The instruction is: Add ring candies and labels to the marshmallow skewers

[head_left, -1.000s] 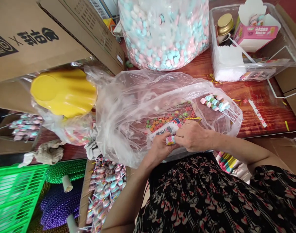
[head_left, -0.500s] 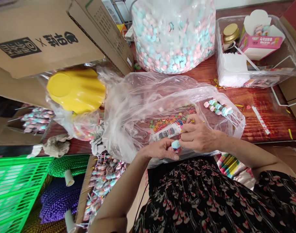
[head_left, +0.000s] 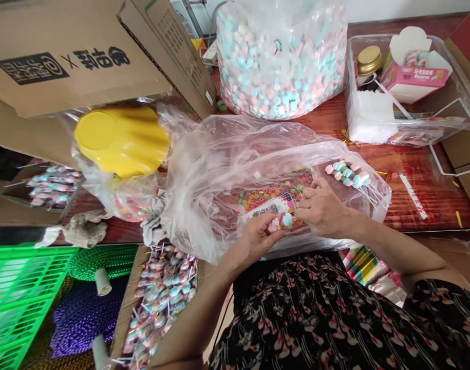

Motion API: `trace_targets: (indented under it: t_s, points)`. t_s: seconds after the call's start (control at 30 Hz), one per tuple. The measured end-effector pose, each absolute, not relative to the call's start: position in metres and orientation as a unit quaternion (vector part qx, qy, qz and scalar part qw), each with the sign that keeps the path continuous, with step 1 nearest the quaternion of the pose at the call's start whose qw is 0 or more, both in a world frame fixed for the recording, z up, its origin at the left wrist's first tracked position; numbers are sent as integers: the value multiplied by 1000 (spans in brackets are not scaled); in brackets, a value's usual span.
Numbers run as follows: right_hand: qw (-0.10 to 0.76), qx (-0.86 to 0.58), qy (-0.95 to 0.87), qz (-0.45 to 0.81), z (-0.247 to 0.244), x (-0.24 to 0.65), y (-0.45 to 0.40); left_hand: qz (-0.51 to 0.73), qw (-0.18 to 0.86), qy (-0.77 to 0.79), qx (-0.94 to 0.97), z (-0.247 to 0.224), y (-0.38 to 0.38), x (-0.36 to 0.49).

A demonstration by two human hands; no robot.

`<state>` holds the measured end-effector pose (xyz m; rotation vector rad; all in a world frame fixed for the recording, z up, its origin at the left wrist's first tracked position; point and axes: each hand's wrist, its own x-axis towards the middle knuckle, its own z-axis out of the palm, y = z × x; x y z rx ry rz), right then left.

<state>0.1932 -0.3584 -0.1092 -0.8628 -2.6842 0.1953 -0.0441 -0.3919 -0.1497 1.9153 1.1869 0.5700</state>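
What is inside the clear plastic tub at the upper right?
The tub shows a gold-lidded jar, a pink-and-white box holding small pieces, and a white stack. Whatever lies beneath them is covered and cannot be seen.

The right hand (head_left: 320,209) had drawn away from the left hand (head_left: 258,236), against which it had been pressed a second earlier, and a few coloured rings (head_left: 298,222) had come into sight between them. The pink-and-blue candy (head_left: 285,221), its blue end turned up half a second before, had tipped to point rightward from the left fingers. The gold strip at the right fingers had dropped from sight
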Motion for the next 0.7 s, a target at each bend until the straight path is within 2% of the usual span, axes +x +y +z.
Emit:
trace_targets:
  t_s: [0.13,0.37,0.57,0.7]
  points:
    - [147,-336,-917,157,-116,192,-351,244,335,466,782,-154,-399,-48]
    - [142,-340,-862,347,-134,191,-336,242,149,432,856,-161,-403,-49]
    - [125,-324,-895,280,-135,179,-341,169,174,451,859,-167,-401,-46]
    - [106,-317,-909,249,-129,174,-346,220,208,428,851,-163,-400,-45]
